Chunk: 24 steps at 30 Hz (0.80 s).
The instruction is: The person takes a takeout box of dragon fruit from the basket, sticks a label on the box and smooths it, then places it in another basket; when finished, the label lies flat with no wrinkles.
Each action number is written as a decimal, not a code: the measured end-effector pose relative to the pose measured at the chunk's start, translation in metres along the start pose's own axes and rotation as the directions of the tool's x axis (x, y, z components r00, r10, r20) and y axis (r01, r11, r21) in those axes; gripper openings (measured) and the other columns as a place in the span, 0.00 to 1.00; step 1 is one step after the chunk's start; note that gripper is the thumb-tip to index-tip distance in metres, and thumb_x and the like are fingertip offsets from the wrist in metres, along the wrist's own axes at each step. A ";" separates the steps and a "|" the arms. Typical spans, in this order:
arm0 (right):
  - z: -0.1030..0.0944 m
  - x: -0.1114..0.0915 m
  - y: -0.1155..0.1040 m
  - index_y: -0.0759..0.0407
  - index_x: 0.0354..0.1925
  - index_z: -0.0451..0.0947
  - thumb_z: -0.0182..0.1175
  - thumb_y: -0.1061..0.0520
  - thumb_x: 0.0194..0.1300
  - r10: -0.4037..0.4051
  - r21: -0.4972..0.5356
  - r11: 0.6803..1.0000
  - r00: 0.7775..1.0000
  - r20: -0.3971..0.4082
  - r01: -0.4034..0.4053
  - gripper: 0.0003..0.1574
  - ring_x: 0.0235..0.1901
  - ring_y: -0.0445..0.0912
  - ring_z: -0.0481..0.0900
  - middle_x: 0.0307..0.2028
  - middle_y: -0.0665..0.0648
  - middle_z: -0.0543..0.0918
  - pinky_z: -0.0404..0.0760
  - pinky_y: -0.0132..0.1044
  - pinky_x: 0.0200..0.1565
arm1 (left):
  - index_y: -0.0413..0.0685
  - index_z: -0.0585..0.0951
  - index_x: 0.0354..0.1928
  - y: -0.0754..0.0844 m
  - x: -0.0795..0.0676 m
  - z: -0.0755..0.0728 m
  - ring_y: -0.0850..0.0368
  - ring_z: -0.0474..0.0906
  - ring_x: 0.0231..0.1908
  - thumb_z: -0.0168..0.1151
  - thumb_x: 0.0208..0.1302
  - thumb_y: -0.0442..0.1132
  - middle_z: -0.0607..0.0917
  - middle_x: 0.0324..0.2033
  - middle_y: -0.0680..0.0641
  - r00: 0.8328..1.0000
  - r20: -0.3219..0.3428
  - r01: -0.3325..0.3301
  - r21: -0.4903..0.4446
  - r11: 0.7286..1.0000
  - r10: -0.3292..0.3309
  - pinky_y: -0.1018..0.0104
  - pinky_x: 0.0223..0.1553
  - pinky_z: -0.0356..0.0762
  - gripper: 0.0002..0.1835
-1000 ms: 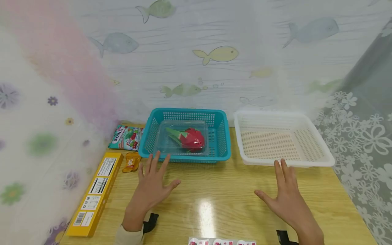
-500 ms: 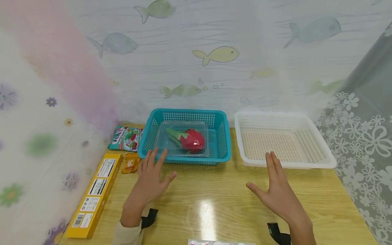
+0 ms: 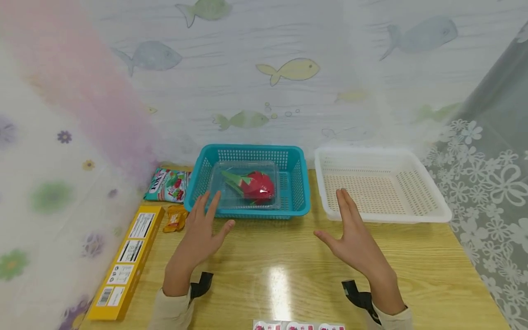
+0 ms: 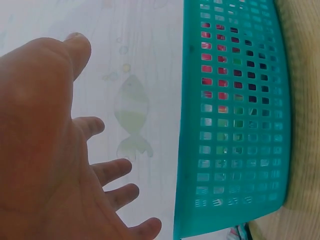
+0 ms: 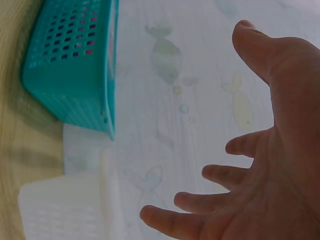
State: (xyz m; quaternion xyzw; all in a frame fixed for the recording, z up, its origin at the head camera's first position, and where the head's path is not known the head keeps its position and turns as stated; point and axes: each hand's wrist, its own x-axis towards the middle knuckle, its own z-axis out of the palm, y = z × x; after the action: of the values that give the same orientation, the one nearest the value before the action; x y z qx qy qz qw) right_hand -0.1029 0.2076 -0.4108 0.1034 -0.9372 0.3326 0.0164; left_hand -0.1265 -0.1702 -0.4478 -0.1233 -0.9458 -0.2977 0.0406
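Note:
My left hand (image 3: 199, 240) hovers with spread fingers at the near left rim of a teal basket (image 3: 303, 197), holding nothing. Inside that basket lies a clear plastic box (image 3: 220, 201) with a red dragon fruit (image 3: 259, 187) with green tips in it. My right hand (image 3: 356, 245), fingers extended and thumb out, is held over the table in front of a white basket (image 3: 429, 217), its fingertips overlapping the near left rim. Both wrist views show an open palm with nothing in it; the teal basket's holed side (image 4: 235, 125) shows beside the left hand.
Left of the teal basket lie a green candy bag (image 3: 167, 185) and a small orange packet (image 3: 176, 218). A long yellow box (image 3: 128, 261) runs along the table's left side. A sheet of stickers (image 3: 299, 326) is at the front edge. Printed curtains (image 3: 288, 101) hang behind.
My right hand has moved left and forward, from below the white basket's middle to its near left corner. My left hand has shifted slightly forward and left. The baskets stay in place.

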 end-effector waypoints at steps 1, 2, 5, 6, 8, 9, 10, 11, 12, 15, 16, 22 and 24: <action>0.000 0.002 -0.001 0.46 0.82 0.28 0.66 0.37 0.67 -0.004 0.001 1.000 1.000 -0.001 0.004 0.69 0.79 0.67 0.44 0.83 0.57 0.34 0.61 0.74 0.68 | 0.56 0.44 0.83 0.001 0.001 -0.001 0.28 0.37 0.79 0.57 0.74 0.59 0.43 0.81 0.36 1.000 0.000 0.001 -0.002 1.000 -0.001 0.22 0.70 0.41 0.47; 0.001 0.005 -0.002 0.46 0.82 0.28 0.66 0.36 0.67 -0.005 0.004 1.000 1.000 0.001 0.005 0.69 0.80 0.67 0.45 0.83 0.57 0.34 0.61 0.73 0.68 | 0.56 0.44 0.83 0.001 0.003 -0.001 0.28 0.37 0.79 0.57 0.74 0.59 0.43 0.81 0.36 1.000 0.000 -0.003 0.001 1.000 0.003 0.22 0.70 0.42 0.46; 0.004 0.011 -0.004 0.46 0.83 0.28 0.65 0.34 0.68 -0.012 0.009 1.000 1.000 0.005 0.012 0.68 0.80 0.66 0.45 0.83 0.57 0.35 0.61 0.71 0.69 | 0.57 0.44 0.83 0.002 0.007 -0.003 0.29 0.39 0.79 0.57 0.74 0.58 0.44 0.81 0.36 1.000 -0.005 -0.015 -0.013 1.000 0.015 0.21 0.70 0.45 0.46; 0.005 0.013 -0.004 0.46 0.83 0.29 0.64 0.33 0.67 -0.013 0.011 1.000 1.000 0.005 0.013 0.68 0.80 0.66 0.46 0.83 0.57 0.35 0.61 0.71 0.69 | 0.58 0.43 0.83 0.002 0.008 -0.003 0.30 0.40 0.79 0.57 0.74 0.59 0.44 0.81 0.36 1.000 -0.004 -0.018 -0.019 1.000 0.018 0.21 0.69 0.46 0.46; 0.008 0.018 -0.006 0.47 0.83 0.29 0.63 0.31 0.67 -0.018 0.012 1.000 1.000 0.005 0.018 0.68 0.80 0.65 0.45 0.83 0.57 0.35 0.61 0.71 0.69 | 0.60 0.43 0.83 0.001 0.011 -0.003 0.31 0.41 0.79 0.57 0.74 0.58 0.44 0.81 0.37 1.000 -0.002 -0.028 -0.045 0.999 0.028 0.21 0.69 0.48 0.46; 0.009 0.021 -0.007 0.48 0.83 0.30 0.63 0.32 0.68 -0.023 0.017 1.000 1.000 0.005 0.023 0.68 0.80 0.65 0.45 0.83 0.57 0.36 0.60 0.71 0.70 | 0.60 0.43 0.83 0.000 0.012 -0.003 0.31 0.41 0.79 0.57 0.74 0.58 0.44 0.81 0.37 1.000 -0.001 -0.031 -0.058 0.998 0.031 0.21 0.69 0.49 0.46; 0.010 0.023 -0.008 0.49 0.83 0.30 0.63 0.31 0.68 -0.026 0.018 1.000 1.000 0.005 0.026 0.68 0.80 0.65 0.45 0.83 0.57 0.36 0.60 0.71 0.70 | 0.61 0.42 0.83 -0.001 0.013 -0.003 0.31 0.41 0.79 0.57 0.74 0.58 0.44 0.81 0.37 1.000 0.002 -0.031 -0.068 0.997 0.031 0.22 0.69 0.50 0.47; 0.012 0.026 -0.009 0.49 0.83 0.30 0.63 0.31 0.68 -0.028 0.022 0.999 1.000 0.007 0.028 0.68 0.80 0.65 0.45 0.83 0.57 0.36 0.60 0.71 0.70 | 0.60 0.42 0.83 -0.002 0.015 -0.002 0.31 0.42 0.79 0.57 0.75 0.58 0.44 0.81 0.36 0.999 0.002 -0.033 -0.078 0.996 0.034 0.22 0.69 0.51 0.46; 0.012 0.029 -0.011 0.49 0.83 0.30 0.63 0.32 0.68 -0.034 0.027 0.999 0.999 0.008 0.033 0.68 0.80 0.65 0.45 0.83 0.57 0.36 0.60 0.71 0.70 | 0.60 0.42 0.83 -0.002 0.016 -0.003 0.30 0.42 0.78 0.57 0.75 0.57 0.44 0.81 0.36 0.999 0.000 -0.035 -0.086 0.996 0.035 0.22 0.68 0.51 0.46; 0.014 0.038 -0.016 0.50 0.83 0.31 0.64 0.33 0.68 -0.053 0.047 0.997 0.999 0.008 0.053 0.67 0.80 0.64 0.45 0.83 0.58 0.37 0.59 0.70 0.71 | 0.56 0.44 0.83 -0.004 0.019 -0.003 0.29 0.42 0.78 0.58 0.75 0.56 0.44 0.80 0.35 0.999 -0.009 -0.039 -0.104 0.994 0.038 0.22 0.68 0.52 0.46; 0.015 0.041 -0.017 0.49 0.83 0.32 0.64 0.33 0.68 -0.059 0.050 0.997 0.998 0.006 0.058 0.67 0.80 0.64 0.45 0.83 0.57 0.37 0.59 0.70 0.71 | 0.56 0.44 0.83 -0.005 0.020 -0.004 0.29 0.42 0.78 0.58 0.75 0.56 0.44 0.80 0.35 0.999 -0.010 -0.039 -0.109 0.993 0.038 0.22 0.68 0.52 0.46; 0.017 0.056 -0.023 0.44 0.83 0.31 0.62 0.32 0.68 -0.071 0.102 0.992 0.997 0.021 0.069 0.65 0.81 0.61 0.43 0.83 0.54 0.38 0.56 0.70 0.72 | 0.53 0.45 0.83 -0.004 0.027 -0.004 0.29 0.43 0.78 0.60 0.73 0.55 0.44 0.80 0.34 0.998 -0.013 -0.057 -0.105 0.993 0.056 0.22 0.68 0.52 0.48; 0.018 0.061 -0.024 0.44 0.83 0.32 0.62 0.31 0.68 -0.072 0.115 0.991 0.997 0.034 0.067 0.65 0.81 0.60 0.42 0.83 0.54 0.38 0.56 0.69 0.73 | 0.52 0.45 0.83 -0.005 0.030 -0.004 0.28 0.43 0.78 0.61 0.73 0.55 0.45 0.80 0.34 0.998 -0.017 -0.059 -0.088 0.994 0.058 0.22 0.68 0.53 0.48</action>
State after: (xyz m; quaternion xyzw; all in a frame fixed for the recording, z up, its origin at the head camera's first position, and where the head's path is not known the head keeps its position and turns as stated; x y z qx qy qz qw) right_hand -0.1569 0.1667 -0.4038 0.1432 -0.9127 0.3828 0.0041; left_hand -0.1569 -0.1703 -0.4427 -0.1503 -0.9274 -0.3389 0.0504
